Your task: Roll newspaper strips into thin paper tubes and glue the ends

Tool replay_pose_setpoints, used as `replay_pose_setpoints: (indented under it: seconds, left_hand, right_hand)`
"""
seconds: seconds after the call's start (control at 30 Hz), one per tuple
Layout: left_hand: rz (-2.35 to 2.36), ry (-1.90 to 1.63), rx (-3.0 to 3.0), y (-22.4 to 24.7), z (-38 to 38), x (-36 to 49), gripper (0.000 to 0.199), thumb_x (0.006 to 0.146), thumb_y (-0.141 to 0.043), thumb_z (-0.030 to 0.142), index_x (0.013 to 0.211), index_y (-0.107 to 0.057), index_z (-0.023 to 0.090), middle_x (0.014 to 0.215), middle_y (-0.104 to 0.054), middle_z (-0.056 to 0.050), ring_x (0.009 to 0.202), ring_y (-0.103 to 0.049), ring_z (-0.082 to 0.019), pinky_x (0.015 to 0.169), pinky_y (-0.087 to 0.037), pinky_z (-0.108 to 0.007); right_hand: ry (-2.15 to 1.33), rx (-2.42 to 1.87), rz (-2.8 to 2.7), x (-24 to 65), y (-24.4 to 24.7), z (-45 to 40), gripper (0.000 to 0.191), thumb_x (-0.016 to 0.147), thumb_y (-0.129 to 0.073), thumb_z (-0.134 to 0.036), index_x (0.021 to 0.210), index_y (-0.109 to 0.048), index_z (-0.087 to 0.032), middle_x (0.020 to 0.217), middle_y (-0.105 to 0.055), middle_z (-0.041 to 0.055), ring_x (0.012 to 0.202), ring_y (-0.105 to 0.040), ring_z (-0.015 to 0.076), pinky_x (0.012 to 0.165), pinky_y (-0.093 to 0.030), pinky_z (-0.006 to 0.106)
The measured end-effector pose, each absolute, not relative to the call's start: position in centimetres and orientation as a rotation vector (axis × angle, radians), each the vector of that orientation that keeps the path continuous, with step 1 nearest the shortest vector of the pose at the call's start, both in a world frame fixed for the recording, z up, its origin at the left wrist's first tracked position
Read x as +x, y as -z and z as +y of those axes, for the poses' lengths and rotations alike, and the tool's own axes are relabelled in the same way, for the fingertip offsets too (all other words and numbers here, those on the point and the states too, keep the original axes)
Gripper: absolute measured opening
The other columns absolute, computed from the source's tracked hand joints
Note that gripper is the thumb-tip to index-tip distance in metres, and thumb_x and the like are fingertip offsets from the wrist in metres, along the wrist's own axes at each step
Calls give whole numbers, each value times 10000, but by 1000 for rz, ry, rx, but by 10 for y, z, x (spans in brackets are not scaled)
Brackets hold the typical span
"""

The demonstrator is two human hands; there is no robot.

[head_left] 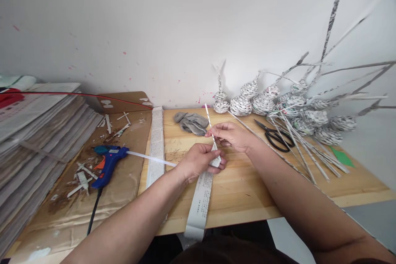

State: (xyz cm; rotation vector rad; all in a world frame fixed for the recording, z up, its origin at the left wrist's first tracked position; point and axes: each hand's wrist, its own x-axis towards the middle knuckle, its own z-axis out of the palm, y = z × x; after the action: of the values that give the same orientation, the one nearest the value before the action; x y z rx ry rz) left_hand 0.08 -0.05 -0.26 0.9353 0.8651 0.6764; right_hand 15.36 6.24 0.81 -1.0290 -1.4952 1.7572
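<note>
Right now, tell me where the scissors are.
In the head view, the scissors lie on the table, right of the right hand, handles by the paper sticks, in front of the paper gourds.

In front of you stands a pale wooden table (pixel 241 198), its left part covered by a sheet of brown cardboard (pixel 125 187), with a flat strip of printed paper (pixel 156 144) lying just beside that sheet. Toward the back you have a crumpled grey cloth (pixel 190 123), then a cluster of woven paper gourds (pixel 240 106). On your right lie black scissors (pixel 269 130), a loose fan of thin paper sticks (pixel 309 152) and a green piece of paper (pixel 342 157) near the edge.
</note>
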Motion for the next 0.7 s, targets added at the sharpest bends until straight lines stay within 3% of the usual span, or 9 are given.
replay_pose_setpoints:
  seconds: [0.2, 0.37, 0.5, 0.7]
  left_hand:
    - [862, -676, 935, 3, -1, 2, 272, 754, -647, 326, 824, -627, 64, 729, -637, -95, 662, -616, -149, 592, -482, -264]
    - [883, -674, 922, 3, -2, 2, 295, 745, -654, 343, 842, -627, 66, 742, -643, -102, 664, -620, -152, 600, -488, -273]
    - [836, -664, 937, 5, -2, 2, 292, 740, -660, 347, 828, -627, 71, 732, -634, -90, 660, -616, -147, 592, -482, -262]
    - [875, -680, 943, 6, -1, 2, 304, 728, -668, 363, 823, -630, 77, 735, -644, -95, 661, -617, -152, 582, -486, -262]
  right_hand:
    - [-1689, -1056, -1412, 152, -8, 62, 305, 637, -769, -376, 638, -574, -142, 513, -393, -69, 444, -320, 35, 388, -151, 183]
    - [-1776, -1035, -1526, 153, -8, 61, 318, 699, -711, -431, 765, -651, -125, 544, -464, -36, 476, -383, 54, 393, -196, 184]
    - [-1690, -1059, -1399, 153, -8, 62, 315, 640, -769, -385, 626, -567, -143, 524, -393, -63, 450, -325, 37, 382, -138, 180]
    - [-1780, -979, -1547, 155, -10, 62, 328, 714, -698, -429, 816, -678, -119, 577, -481, -19, 503, -394, 59, 391, -193, 181]
